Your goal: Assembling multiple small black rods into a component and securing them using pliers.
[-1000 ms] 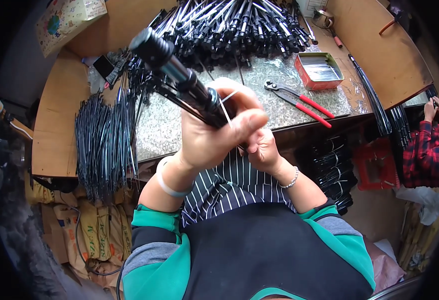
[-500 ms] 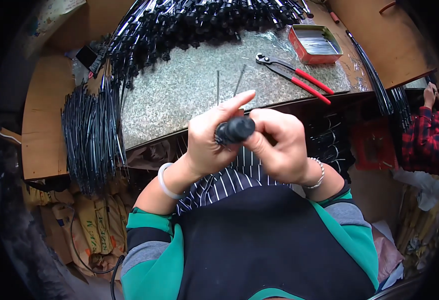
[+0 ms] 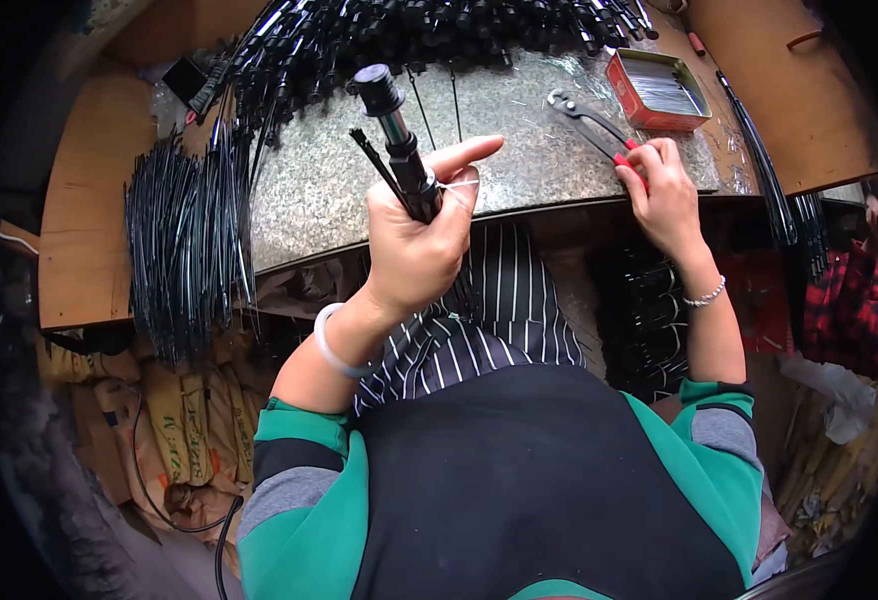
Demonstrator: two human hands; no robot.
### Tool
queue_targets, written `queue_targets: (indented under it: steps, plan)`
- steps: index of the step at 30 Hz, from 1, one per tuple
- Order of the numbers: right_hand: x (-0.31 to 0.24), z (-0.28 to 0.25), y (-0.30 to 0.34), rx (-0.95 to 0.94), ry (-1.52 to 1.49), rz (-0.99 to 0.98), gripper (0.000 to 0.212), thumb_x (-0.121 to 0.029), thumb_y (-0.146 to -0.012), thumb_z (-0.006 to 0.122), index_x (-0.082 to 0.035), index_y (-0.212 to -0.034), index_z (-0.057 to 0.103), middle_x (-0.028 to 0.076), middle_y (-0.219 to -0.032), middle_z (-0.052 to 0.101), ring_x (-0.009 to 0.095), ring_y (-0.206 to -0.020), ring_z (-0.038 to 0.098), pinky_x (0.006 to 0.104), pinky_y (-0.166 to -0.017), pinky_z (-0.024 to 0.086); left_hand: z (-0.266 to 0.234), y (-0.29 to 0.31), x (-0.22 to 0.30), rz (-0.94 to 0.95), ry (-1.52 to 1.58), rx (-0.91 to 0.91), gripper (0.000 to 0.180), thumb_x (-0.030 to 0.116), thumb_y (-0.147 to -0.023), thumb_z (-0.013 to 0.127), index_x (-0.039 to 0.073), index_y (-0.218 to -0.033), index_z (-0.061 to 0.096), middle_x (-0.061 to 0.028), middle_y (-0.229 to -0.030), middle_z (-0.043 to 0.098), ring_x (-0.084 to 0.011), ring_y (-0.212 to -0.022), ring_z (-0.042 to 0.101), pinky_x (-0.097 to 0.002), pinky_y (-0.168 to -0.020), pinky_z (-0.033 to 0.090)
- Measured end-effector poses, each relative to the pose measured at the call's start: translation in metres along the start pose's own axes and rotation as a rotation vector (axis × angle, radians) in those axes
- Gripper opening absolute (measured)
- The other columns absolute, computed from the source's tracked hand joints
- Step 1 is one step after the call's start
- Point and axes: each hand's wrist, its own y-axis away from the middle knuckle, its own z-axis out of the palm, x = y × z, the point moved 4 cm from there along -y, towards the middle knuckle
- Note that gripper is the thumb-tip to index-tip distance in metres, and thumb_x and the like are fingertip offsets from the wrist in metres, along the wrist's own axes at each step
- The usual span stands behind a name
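My left hand (image 3: pixel 414 250) is closed around a black tubular part with a silver section and a ridged black cap (image 3: pixel 391 125), which points up and away from me. Thin black rods (image 3: pixel 379 165) poke out of the same fist, and a thin white tie (image 3: pixel 459 184) shows at the thumb. My left index finger stretches out to the right. Over the table's front edge, my right hand (image 3: pixel 667 195) has its fingers closed on the red handles of a pair of pincers (image 3: pixel 591 122). The pincers' dark jaws lie toward the far side of the speckled tabletop (image 3: pixel 309 200).
A large heap of black and silver parts (image 3: pixel 359 45) covers the back of the table. Many thin black rods (image 3: pixel 184 250) hang over the left edge. At the back right stands a red tin (image 3: pixel 623 90) of thin silver strips. Beyond it, a person's plaid sleeve (image 3: pixel 844 295) appears.
My right hand has left the black part and moved right to grasp the pincers. The part in my left hand now points farther away from me, its cap higher up.
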Motion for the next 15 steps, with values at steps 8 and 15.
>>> queue_targets:
  steps: [8, 15]
  plan:
    - [-0.102, -0.077, 0.001, 0.094, 0.142, -0.395, 0.04, -0.024, -0.063, 0.077, -0.012, -0.1, 0.066, 0.007, -0.096, 0.05, 0.021, -0.079, 0.055, 0.0313, -0.067, 0.047, -0.007, -0.009, -0.017, -0.125, 0.103, 0.121, 0.024, 0.003, -0.09, 0.048, -0.003, -0.111, 0.059, 0.0076, -0.049, 0.043, 0.0013, -0.039, 0.036, -0.017, -0.036, 0.028]
    - [-0.116, -0.081, -0.001, 0.124, 0.272, -0.512, 0.034, -0.022, -0.064, 0.076, -0.008, -0.093, 0.065, 0.01, -0.097, 0.054, 0.022, -0.076, 0.055, 0.0317, -0.063, 0.047, -0.004, -0.013, -0.016, -0.142, 0.133, 0.075, 0.031, 0.009, -0.091, 0.051, -0.01, -0.115, 0.052, 0.0042, -0.047, 0.041, -0.0015, -0.036, 0.034, -0.0176, -0.034, 0.028]
